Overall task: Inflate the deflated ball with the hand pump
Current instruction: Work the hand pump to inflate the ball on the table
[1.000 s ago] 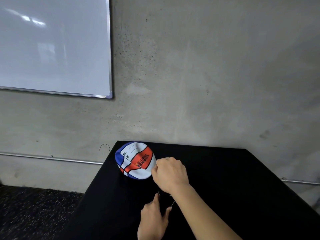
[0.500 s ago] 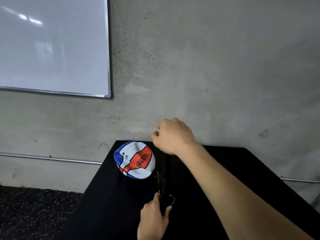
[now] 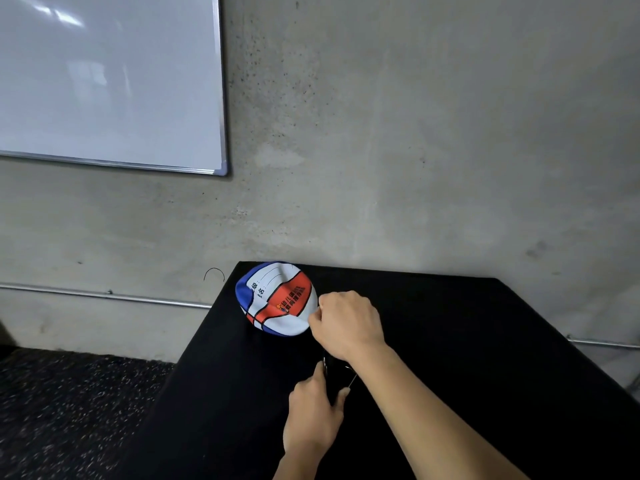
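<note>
A partly collapsed white, red and blue ball (image 3: 277,297) lies on the black table (image 3: 467,341) near its far left corner. A black hand pump (image 3: 331,377) stands just in front of the ball, hard to make out against the dark cloth. My left hand (image 3: 313,415) grips the pump's lower body. My right hand (image 3: 348,323) is a fist curled round the pump's handle, which is hidden inside it, low and right next to the ball. The hose and needle are not visible.
A concrete wall (image 3: 415,133) rises right behind the table, with a whiteboard (image 3: 104,81) on it at upper left. A metal pipe (image 3: 104,296) runs along the wall low down. Speckled dark floor (image 3: 69,410) lies left of the table edge.
My right hand rose with the pump handle half a second ago and has come back down to beside the ball. My left hand stayed on the pump body.
</note>
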The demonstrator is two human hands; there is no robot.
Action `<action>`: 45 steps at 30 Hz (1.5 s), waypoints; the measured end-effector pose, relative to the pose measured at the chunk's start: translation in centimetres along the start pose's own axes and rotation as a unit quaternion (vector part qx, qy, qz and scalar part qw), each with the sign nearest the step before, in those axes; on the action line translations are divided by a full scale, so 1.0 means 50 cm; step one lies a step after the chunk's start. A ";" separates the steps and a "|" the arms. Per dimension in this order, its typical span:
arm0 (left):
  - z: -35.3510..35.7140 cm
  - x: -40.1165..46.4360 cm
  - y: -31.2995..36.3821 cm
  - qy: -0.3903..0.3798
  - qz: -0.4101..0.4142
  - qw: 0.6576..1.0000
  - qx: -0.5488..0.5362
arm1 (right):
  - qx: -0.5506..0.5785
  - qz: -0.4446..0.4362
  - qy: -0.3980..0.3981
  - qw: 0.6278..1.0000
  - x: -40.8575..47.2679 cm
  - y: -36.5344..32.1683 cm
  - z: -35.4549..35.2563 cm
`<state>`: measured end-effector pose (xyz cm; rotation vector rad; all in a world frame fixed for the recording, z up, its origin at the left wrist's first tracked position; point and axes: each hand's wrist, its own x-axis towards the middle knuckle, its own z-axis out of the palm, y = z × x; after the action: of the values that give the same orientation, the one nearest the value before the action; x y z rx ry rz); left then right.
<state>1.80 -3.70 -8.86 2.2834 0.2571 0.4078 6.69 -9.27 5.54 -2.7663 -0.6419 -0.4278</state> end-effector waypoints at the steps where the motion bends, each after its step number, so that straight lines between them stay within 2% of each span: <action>1: -0.001 0.000 0.001 0.004 0.004 1.000 0.003 | -0.003 -0.004 -0.009 1.000 0.002 0.000 -0.003; 5: -0.002 -0.003 0.004 0.011 0.007 1.000 0.007 | -0.028 -0.022 -0.044 0.998 0.009 -0.001 -0.045; 12: 0.002 -0.003 0.002 0.011 -0.005 1.000 -0.006 | -0.012 -0.020 0.067 0.997 0.086 -0.028 -0.209; 17: 0.005 0.000 0.000 0.010 -0.018 1.000 -0.011 | 0.025 0.011 0.059 0.998 0.040 -0.023 -0.092; 23: -0.001 -0.004 0.001 0.006 -0.026 0.999 -0.024 | -0.009 0.007 0.022 1.000 0.008 -0.024 -0.002; 27: -0.002 -0.002 0.001 0.008 -0.014 1.000 -0.012 | -0.007 0.002 -0.005 1.000 0.002 -0.016 0.003; 31: -0.001 -0.003 0.000 0.010 0.001 1.000 -0.017 | -0.020 -0.009 -0.046 0.999 0.012 0.001 -0.050; 39: 0.005 -0.001 -0.002 0.018 0.006 1.000 -0.015 | -0.004 -0.018 0.062 0.998 0.081 -0.027 -0.218; 45: 0.010 0.008 -0.008 0.019 0.017 1.000 -0.008 | 0.008 0.011 0.073 0.997 0.059 -0.008 -0.131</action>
<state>2.33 -3.64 -9.38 2.2681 0.2333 0.4709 7.61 -9.91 12.65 -2.6930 -0.5758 -0.6107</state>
